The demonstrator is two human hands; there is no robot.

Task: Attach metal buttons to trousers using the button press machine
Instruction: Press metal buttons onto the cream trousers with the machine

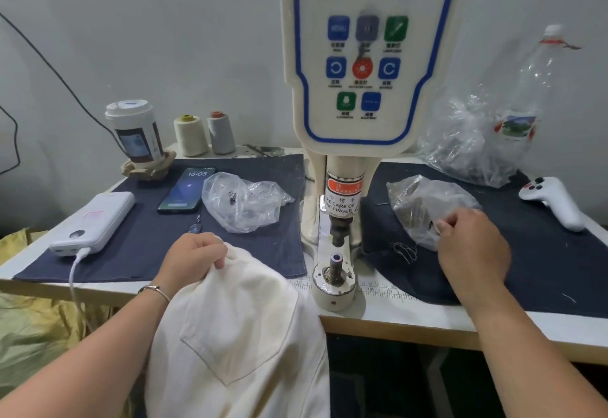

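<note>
left hand [190, 258]: grip closed on a bunched fold of the cream trousers [243, 335], held at the worktop [411, 314] front edge, just left of the button press machine [358, 88]. rest of garment hangs below the edge; back pocket faces up. thin bracelet on left wrist.

right hand [470, 246]: fingers curled, pinching into the mouth of a clear plastic bag w/ metal buttons [424, 203], lying on the dark cloth mat [559, 263] r. of the machine. whether a button is held: cannot tell.

machine: ctrl panel w/ blue, green and red keys; display blurred. warning label on ram [342, 197]. lower die [335, 258] on round base, bare, apart from trousers. no fabric between ram and die.

l. side of worktop, on second dark mat [138, 246]: second plastic bag [243, 200] w/ few small metal parts, smartphone [187, 190] reading 16:03, white power bank [95, 223] w/ cable plugged in. behind: lidded cup [135, 131] in a holder, two thread cones [204, 134] at the wall.

r. side: large clear bag [470, 151] w/ dark contents, tilted plastic bottle [526, 88] leaning behind it, white handheld controller [552, 202] near the r. edge. loose thread [404, 251] on mat beside right hand. printed ruler scale along worktop front edge.
</note>
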